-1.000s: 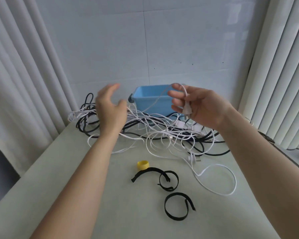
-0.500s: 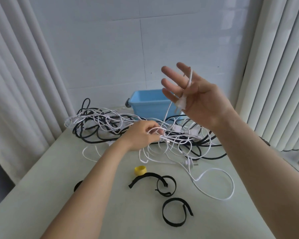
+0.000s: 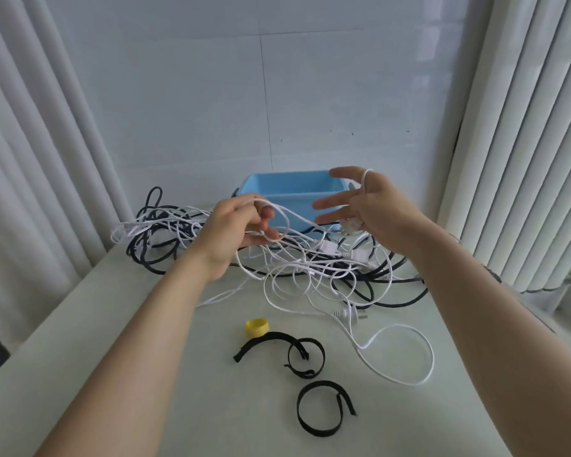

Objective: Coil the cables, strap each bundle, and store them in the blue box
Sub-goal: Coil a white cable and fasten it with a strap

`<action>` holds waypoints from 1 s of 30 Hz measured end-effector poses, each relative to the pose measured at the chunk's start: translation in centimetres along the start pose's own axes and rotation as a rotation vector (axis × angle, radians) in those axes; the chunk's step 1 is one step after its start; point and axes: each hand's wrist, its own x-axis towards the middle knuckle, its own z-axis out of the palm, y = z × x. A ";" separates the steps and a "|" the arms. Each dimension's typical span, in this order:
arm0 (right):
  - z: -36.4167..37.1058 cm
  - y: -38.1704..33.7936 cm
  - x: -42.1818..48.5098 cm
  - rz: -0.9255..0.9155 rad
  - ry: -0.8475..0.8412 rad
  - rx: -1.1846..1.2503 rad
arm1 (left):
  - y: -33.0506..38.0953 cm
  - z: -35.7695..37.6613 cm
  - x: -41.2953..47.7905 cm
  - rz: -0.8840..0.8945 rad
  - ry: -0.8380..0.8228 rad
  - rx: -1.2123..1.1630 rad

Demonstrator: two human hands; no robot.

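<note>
change, right hand: right hand [image 3: 376, 209] is lower than half a second ago; it was raised above the box rim then; now level with the blue box [image 3: 310, 201], right of centre
change, left hand: left hand [image 3: 234, 232] has come up off the heap; it was down among the strands then; now at centre with a strand lifted; both hands about level
room: white panelled wall [image 3: 211, 110] across the top; pale pleated curtains [image 3: 30, 159] down the left and right edges
table: pale table [image 3: 228, 417] fills the lower half; both forearms cross it from the bottom corners
cable tangle: cable tangle [image 3: 314, 268] of white and black leads heaped across the middle, on the table, just in front of the box; black loops spill left and right; one white loop strays to lower right past a second plug [image 3: 345, 313]
blue box: upper centre, at the back of the table by the wall; open top
white cable: white cable [image 3: 289, 213] runs from left hand to right hand, in front of the box; the rest drops into the tangle
left hand grip: fingers curled; thumb and fingertips pinch the white cable
right hand grip: fingers straight and spread, pointing left; white cable looped over one finger at the top; its plug [image 3: 351, 224] sits by the lower palm; cannot tell what keeps it there
straps: three black straps [image 3: 323, 410] at lower centre, apart from the tangle; one long and curved, two curled into loops
yellow cap: yellow cap [image 3: 257, 327] just beside the long strap, upper left of the group
</note>
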 end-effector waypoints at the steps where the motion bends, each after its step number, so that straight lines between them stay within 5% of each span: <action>1: 0.2 0.0 0.0 0.006 0.005 0.004 | 0.1 -0.1 0.1 -0.017 0.019 -0.082; 5: 0.8 0.2 0.0 0.067 -0.017 -0.032 | 0.5 0.0 0.0 -0.005 0.059 -0.220; 11: 2.7 0.5 -1.6 0.072 -0.360 -0.195 | 1.3 0.3 -0.1 0.116 0.097 -0.010; 19: 5.2 0.3 -2.3 0.243 -0.554 0.211 | 1.5 0.5 -0.5 0.164 0.163 0.072; 27: 5.6 0.3 -2.9 0.151 -0.651 0.195 | 0.8 0.4 0.0 0.211 0.231 0.052; 30: 4.7 -0.1 -2.3 0.227 -0.597 0.404 | -0.1 -0.5 0.4 0.187 0.260 -0.008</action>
